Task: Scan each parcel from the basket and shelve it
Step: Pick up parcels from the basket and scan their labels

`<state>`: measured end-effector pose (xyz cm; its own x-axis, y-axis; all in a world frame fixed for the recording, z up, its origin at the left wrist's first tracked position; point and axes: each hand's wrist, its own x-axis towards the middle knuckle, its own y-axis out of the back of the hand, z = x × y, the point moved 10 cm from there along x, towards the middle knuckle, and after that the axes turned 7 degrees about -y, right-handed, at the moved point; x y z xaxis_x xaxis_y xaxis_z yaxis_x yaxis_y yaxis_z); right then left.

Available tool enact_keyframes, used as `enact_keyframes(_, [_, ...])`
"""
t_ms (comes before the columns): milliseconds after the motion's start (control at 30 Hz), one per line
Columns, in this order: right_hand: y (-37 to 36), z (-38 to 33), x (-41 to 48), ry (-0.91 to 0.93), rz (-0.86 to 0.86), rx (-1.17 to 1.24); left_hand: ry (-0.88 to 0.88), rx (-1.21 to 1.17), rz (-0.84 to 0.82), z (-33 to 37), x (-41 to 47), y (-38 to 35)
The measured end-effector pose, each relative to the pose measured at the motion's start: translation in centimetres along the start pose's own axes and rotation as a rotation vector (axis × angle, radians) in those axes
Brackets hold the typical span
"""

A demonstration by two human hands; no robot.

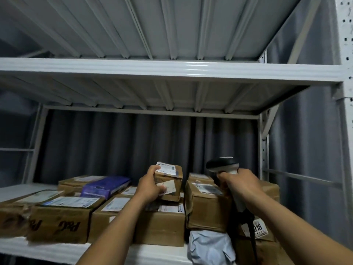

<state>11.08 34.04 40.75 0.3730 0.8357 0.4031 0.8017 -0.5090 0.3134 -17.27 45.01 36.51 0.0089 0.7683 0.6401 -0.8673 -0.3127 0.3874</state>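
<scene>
- The white metal shelf (23,247) below both hands was crowded with brown boxes. Bare room showed only far to the left of the left hand (150,188), so a parcel pushed in here would likely perch, not sit.
- The large brown cardboard box (162,226) lay directly under the left hand. I could not tell whether the parcel touched its top; a tilted set-down there could slide off the front edge.
- The small brown cardboard parcel with a white label (170,181) was gripped by the left hand, fingers over its top and thumb on the near face. It was tilted, and the one-sided hold could let it twist loose.
- The black-and-white handheld barcode scanner (222,165) stood just right of the parcel, with the right hand (238,184) clenched round its handle. Its dark cable (251,228) hung beneath that hand and might snag on the boxes there.
- The parcel's label lay partly under the left fingertips (152,169), so a scan could fail.
</scene>
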Motion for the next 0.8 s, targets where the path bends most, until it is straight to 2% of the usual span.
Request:
enact_keyframes(200, [-1.4,0.3,1.3,-0.01,-0.035,-0.019,-0.087,0.363,-0.042,-0.6,2.0,-2.4])
enact_keyframes(333, [-1.7,0.3,1.7,-0.001,-0.07,-0.031,-0.31,0.527,0.015,0.7,1.2,-1.7])
enact_keyframes(400, [-1.7,0.3,1.6,0.008,-0.078,-0.04,-0.415,0.622,-0.033,1.0,0.7,-1.7])
enact_keyframes(567, [-2.5,0.7,1.6,0.01,-0.125,-0.029,-0.378,0.659,-0.304,-0.4,1.0,-3.2])
enact_keyframes(633, [-2.6,0.7,1.6,0.014,-0.128,-0.026,-0.356,0.57,-0.327,-0.5,1.4,-3.9])
enact_keyframes(800, [-2.2,0.9,1.8,0.011,-0.113,-0.044,-0.285,0.596,-0.335,-1.6,3.1,-6.2])
